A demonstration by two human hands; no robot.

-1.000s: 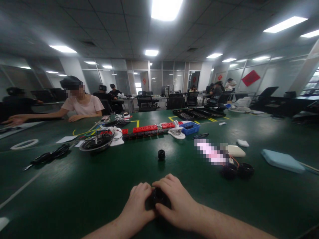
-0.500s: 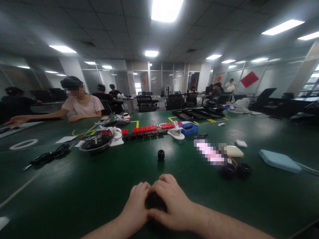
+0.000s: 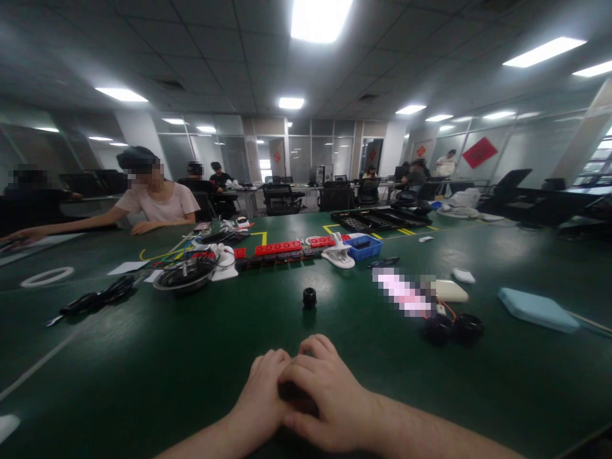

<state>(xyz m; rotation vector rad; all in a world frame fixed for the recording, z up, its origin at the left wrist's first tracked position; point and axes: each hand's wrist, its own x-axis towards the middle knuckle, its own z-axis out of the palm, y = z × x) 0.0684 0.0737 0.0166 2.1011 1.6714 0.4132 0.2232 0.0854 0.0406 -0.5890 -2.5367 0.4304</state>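
My left hand [image 3: 261, 398] and my right hand [image 3: 327, 392] are pressed together on the green table [image 3: 157, 357] near its front edge. Both are curled around a small black part [image 3: 292, 403], of which only a dark sliver shows between the fingers. A second small black round part [image 3: 309, 298] stands alone on the table a little beyond my hands.
Two black round pieces [image 3: 452, 329] with an orange wire lie to the right, by a white case [image 3: 452, 291] and a light blue pad [image 3: 538, 309]. A round dish [image 3: 184, 275], black cables [image 3: 95, 299], red blocks [image 3: 280, 247] and a blue bin [image 3: 366, 246] sit farther back. A seated person [image 3: 153, 197] leans on the table at left.
My right hand's fingers have closed further over the black part, hiding most of it. The person at far left has drawn an outstretched arm slightly back.
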